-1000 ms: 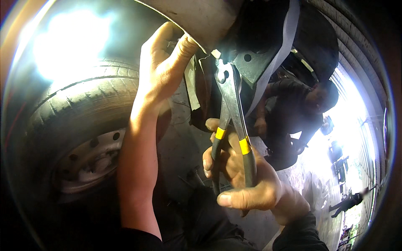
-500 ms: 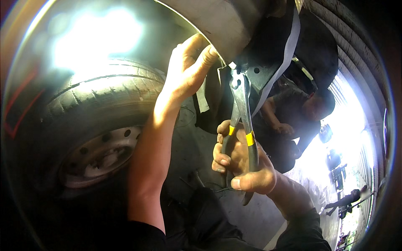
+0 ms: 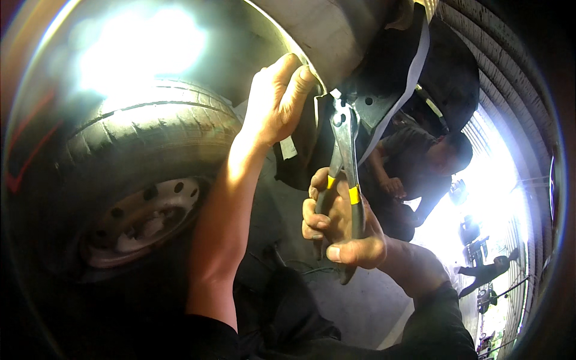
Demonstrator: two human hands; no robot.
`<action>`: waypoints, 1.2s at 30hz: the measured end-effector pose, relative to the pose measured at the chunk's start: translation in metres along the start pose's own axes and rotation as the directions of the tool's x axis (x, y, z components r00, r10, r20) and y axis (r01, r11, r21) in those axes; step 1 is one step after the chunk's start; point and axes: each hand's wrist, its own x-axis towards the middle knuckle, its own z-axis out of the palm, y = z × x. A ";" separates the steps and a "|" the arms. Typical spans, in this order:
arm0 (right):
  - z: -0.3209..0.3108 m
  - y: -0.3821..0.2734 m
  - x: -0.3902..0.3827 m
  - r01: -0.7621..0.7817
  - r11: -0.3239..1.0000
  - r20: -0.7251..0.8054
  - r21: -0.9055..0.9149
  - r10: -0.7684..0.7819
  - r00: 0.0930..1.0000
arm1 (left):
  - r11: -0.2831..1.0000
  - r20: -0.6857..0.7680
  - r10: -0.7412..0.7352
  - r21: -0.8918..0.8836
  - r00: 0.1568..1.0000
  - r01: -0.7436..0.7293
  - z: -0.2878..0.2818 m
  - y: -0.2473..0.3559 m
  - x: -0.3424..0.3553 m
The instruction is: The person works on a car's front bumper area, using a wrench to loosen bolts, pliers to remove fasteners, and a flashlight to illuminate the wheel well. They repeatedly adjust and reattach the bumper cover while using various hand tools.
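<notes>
My left hand (image 3: 279, 99) reaches up and pinches the thin lower edge of a curved metal body panel (image 3: 331, 33) between thumb and fingers. In my right hand (image 3: 354, 240) is a pair of slip-joint pliers (image 3: 344, 141) with dark handles and yellow bands. The fingers wrap round one handle and the thumb lies by the other. The pliers point upward, their jaws at the panel's lower corner, just right of my left fingertips. Whether the jaws grip the edge cannot be made out. A dark bracket (image 3: 369, 108) with a round hole sits beside the jaws.
A large tyre (image 3: 156, 132) on a steel wheel rim (image 3: 144, 225) fills the left side under a glaring lamp (image 3: 144, 51). A pale strap (image 3: 414, 75) hangs right of the pliers. Beyond it another person (image 3: 420, 156) crouches. A thin cable (image 3: 318, 269) lies on the floor.
The view has shifted slightly. Both hands keep their hold, and the pliers stay at the panel's corner with their handles perhaps slightly closer together.
</notes>
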 end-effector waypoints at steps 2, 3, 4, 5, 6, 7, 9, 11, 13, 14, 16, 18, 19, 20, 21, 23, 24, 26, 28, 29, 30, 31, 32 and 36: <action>0.000 0.000 -0.001 -0.001 1.000 0.004 0.011 0.001 1.000 | 1.000 -0.008 -0.016 0.017 1.000 0.016 -0.001 0.003 -0.001; 0.001 0.001 -0.001 -0.006 1.000 0.006 0.022 0.006 1.000 | 0.999 -0.020 -0.018 0.044 1.000 0.019 -0.001 0.005 -0.001; 0.002 0.001 -0.001 -0.009 0.999 -0.003 0.036 0.009 1.000 | 1.000 -0.025 -0.015 -0.012 1.000 0.015 0.001 0.008 -0.001; 0.003 0.002 0.000 0.002 0.999 -0.003 0.046 -0.001 1.000 | 0.998 -0.024 -0.059 -0.028 0.998 0.058 0.001 0.012 -0.002; 0.003 0.001 0.001 0.017 0.999 0.003 0.051 -0.017 1.000 | 0.996 -0.010 -0.088 -0.033 0.996 0.088 0.003 0.016 -0.004; 0.004 0.000 0.001 0.050 0.996 0.029 0.068 -0.052 0.998 | 0.988 -0.042 -0.155 -0.031 0.987 0.153 0.004 0.020 -0.006; 0.003 -0.005 0.005 -0.085 0.967 -0.127 -0.239 0.055 0.990 | 0.992 -0.021 -0.123 -0.040 0.992 0.122 0.010 0.031 -0.019; 0.003 -0.013 0.004 -0.060 0.984 -0.049 -0.170 0.052 0.997 | 0.988 -0.033 -0.150 -0.030 0.988 0.149 0.014 0.041 -0.031; -0.001 -0.027 -0.001 0.031 0.983 0.054 -0.182 -0.021 0.998 | 0.914 -0.135 -0.405 -0.037 0.904 0.404 0.006 0.048 -0.037; 0.000 -0.028 -0.001 0.041 0.989 0.078 -0.141 -0.030 0.996 | 0.953 -0.136 -0.293 0.043 0.946 0.301 0.005 0.050 -0.038; 0.003 -0.028 -0.004 -0.064 0.981 -0.028 -0.184 0.059 0.998 | 0.966 -0.032 -0.256 0.025 0.966 0.257 0.001 0.056 -0.038; 0.010 -0.024 -0.006 -0.005 0.978 -0.104 -0.210 -0.017 0.994 | 0.952 -0.004 -0.306 -0.002 0.952 0.306 0.000 0.061 -0.035; 0.014 -0.020 -0.007 0.044 0.973 -0.112 -0.228 -0.071 0.991 | 0.960 -0.026 -0.279 -0.015 0.960 0.279 0.001 0.063 -0.033; 0.018 -0.019 -0.008 0.046 0.963 -0.140 -0.264 -0.085 0.986 | 0.963 -0.031 -0.269 -0.032 0.963 0.268 0.002 0.062 -0.031; 0.021 -0.018 -0.012 0.046 0.960 -0.186 -0.276 -0.100 0.977 | 0.964 -0.049 -0.264 -0.055 0.963 0.261 0.004 0.062 -0.031; 0.027 -0.020 -0.018 0.051 0.949 -0.270 -0.312 -0.140 0.953 | 0.985 -0.068 -0.170 -0.044 0.983 0.168 0.006 0.057 -0.027; 0.030 -0.019 -0.021 0.107 0.941 -0.315 -0.321 -0.212 0.925 | 0.993 -0.071 -0.087 0.072 0.994 0.092 0.005 0.053 -0.026; 0.031 -0.022 -0.025 0.081 0.941 -0.303 -0.329 -0.186 0.935 | 0.979 -0.048 0.023 0.205 0.999 -0.013 0.004 0.042 -0.024; 0.032 -0.023 -0.029 0.073 0.950 -0.273 -0.305 -0.160 0.949 | 0.968 -0.033 0.097 0.236 0.995 -0.087 0.002 0.032 -0.021; 0.032 -0.023 -0.029 0.100 0.959 -0.246 -0.266 -0.167 0.955 | 0.940 -0.080 0.210 0.291 0.974 -0.179 0.002 0.027 -0.017; 0.032 -0.024 -0.029 0.062 0.967 -0.223 -0.245 -0.119 0.967 | 0.926 -0.082 0.250 0.311 0.965 -0.214 0.002 0.022 -0.014; 0.033 -0.024 -0.029 0.056 0.989 -0.215 -0.139 -0.086 0.973 | 0.910 -0.088 0.290 0.335 0.953 -0.246 0.001 0.018 -0.009; 0.033 -0.026 -0.028 0.036 0.992 -0.220 -0.119 -0.062 0.974 | 0.895 -0.092 0.331 0.347 0.939 -0.281 0.001 0.013 -0.003; 0.035 -0.044 -0.022 0.017 1.000 -0.070 0.008 -0.016 0.997 | 0.842 -0.043 0.400 0.413 0.916 -0.348 -0.002 0.000 0.030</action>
